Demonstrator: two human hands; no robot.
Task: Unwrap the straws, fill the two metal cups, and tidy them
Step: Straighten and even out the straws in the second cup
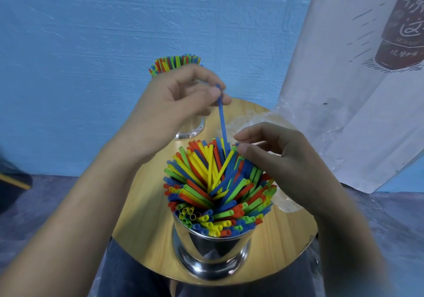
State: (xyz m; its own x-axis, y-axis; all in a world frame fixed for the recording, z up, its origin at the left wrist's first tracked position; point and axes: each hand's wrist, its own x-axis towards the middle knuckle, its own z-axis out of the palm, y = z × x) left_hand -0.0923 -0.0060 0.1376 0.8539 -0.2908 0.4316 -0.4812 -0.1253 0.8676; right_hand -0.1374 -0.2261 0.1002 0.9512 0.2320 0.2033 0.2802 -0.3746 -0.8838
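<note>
The near metal cup [212,254] stands on the round wooden table [142,216], packed with coloured straws [218,186] that fan outward. My left hand [183,97] pinches the top of a single blue straw [222,117], whose lower end dips into that bunch. At the bunch's far right edge, my right hand [282,156] pinches straw tips between thumb and fingers. A second metal cup [191,129] stands behind my left hand, mostly hidden; its straws [174,63] show above the hand.
Crumpled clear plastic wrap [259,119] lies on the table's right side behind my right hand. A white printed bag [358,71] leans against the blue wall at right. My lap is under the table's near edge.
</note>
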